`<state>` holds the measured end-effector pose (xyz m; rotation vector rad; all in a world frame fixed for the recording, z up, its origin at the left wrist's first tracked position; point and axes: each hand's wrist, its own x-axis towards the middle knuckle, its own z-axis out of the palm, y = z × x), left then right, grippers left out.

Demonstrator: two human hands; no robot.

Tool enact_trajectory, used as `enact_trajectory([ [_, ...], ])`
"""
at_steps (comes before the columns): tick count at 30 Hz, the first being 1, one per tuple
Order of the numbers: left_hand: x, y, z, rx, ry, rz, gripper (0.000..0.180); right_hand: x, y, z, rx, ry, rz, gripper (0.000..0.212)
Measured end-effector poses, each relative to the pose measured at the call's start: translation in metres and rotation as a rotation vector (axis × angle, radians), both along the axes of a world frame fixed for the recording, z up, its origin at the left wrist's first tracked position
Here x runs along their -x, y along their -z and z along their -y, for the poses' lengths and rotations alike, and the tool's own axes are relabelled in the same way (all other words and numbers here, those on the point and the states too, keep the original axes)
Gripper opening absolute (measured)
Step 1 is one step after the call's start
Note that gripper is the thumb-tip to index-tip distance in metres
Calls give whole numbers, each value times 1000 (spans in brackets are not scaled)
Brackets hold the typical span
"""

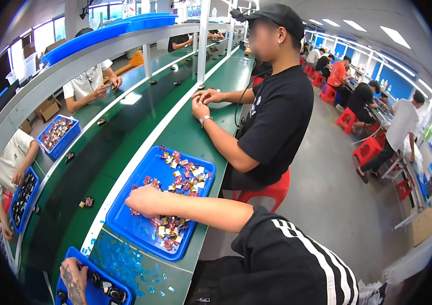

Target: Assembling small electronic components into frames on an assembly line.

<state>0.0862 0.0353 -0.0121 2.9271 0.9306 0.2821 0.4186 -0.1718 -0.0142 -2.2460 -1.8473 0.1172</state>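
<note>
My right hand (147, 201) reaches into a large blue tray (114, 214) on the green bench, over a loose pile of small red, white and yellow parts (169, 230). Its fingers point down and away, so their tips are hidden. At the lower left, my tattooed left hand (75, 280) is over a smaller blue tray (124, 285) holding black parts with round, lens-like faces (117, 293). The fingers of that hand curl closed at a dark piece that I cannot make out. Small blue translucent pieces (124, 259) lie scattered between the two trays.
A dark conveyor belt (117, 145) with scattered small parts runs along the bench's left. A co-worker in black (277, 117) sits just beyond the large tray. Across the belt, other people work beside blue bins (59, 134). A metal frame (99, 46) stands overhead.
</note>
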Motion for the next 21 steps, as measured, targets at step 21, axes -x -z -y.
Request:
enact_trajectory([
  [21,-3,-47,106,1640,-130,1133,36,100,-81,15,-274,-221,-614,19],
])
